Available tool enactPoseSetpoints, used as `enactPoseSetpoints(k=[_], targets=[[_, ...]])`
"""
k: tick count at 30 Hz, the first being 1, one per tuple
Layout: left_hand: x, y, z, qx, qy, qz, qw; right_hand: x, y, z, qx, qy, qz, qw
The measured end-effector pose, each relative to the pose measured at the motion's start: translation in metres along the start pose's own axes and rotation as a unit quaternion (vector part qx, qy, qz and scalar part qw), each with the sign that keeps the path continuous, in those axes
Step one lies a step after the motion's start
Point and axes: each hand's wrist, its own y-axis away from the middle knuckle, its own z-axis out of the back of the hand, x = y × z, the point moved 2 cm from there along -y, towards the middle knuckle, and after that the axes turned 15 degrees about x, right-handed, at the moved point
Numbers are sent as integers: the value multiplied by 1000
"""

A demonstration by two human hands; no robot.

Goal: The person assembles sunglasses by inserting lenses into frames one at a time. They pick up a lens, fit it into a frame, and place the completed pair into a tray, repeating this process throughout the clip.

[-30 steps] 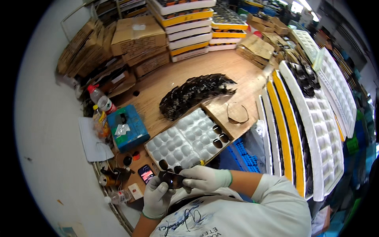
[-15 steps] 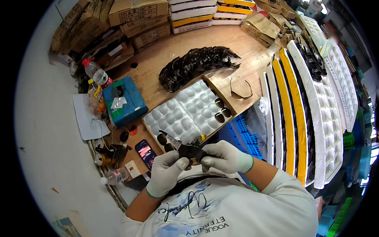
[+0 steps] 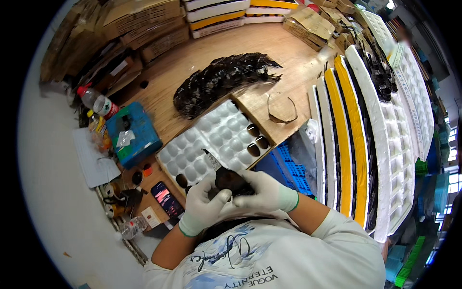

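Note:
A pair of dark sunglasses [image 3: 230,180] is held between my two white-gloved hands in front of my chest. One patterned temple sticks out away from me, over the near part of a shallow box with a white moulded lens tray [image 3: 185,150]. My left hand [image 3: 204,204] is closed on the near left side of the sunglasses, and my right hand [image 3: 265,193] grips their right side. Fingers cover much of the frame. Several dark lenses [image 3: 262,142] sit in cells at the tray's right edge, and another lens [image 3: 181,180] lies at its near left corner.
Beyond the tray lies a long row of dark eyewear frames [image 3: 216,82], with a loose pair of glasses [image 3: 283,113] to its right. A blue box [image 3: 139,137], bottles [image 3: 98,103] and a phone [image 3: 167,198] stand left. Stacked foam trays [image 3: 375,139] rise on the right.
The sunglasses have been turned in my hands, so a lens and the patterned temple now show plainly, pointing away from me. The whole view has shifted slightly.

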Motion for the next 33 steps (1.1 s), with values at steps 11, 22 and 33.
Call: enactPoseSetpoints(k=[11,22,33], targets=[[77,-229,173,-431,-359,206,802,-196,-1,204,-194,586,-288,733],[57,-193,214,-460,11,70,885,-215,-44,296,89,463,-422,774],[24,-15,64,-365,-193,23,911,-143,-178,6,200,420,2,885]])
